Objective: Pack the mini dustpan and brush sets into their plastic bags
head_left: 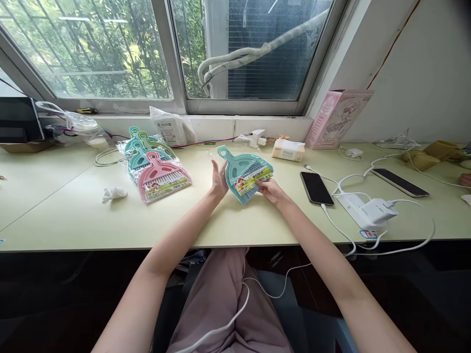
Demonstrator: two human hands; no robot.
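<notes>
A teal mini dustpan and brush set with a yellow-green printed label is held up over the desk, tilted, its handle toward the upper left. My right hand pinches its lower right edge at the label. At the set's left side is my left hand, fingers stretched and thumb apart; whether its palm touches the set I cannot tell. To the left lies a pile of similar sets in clear wrapping, a pink dustpan and brush set in front, with teal ones and a green one behind.
A crumpled white tissue lies left. Behind stand a tissue pack and a pink box. On the right are a phone, another phone, a power strip and loose white cables. A person's hand shows at the right edge.
</notes>
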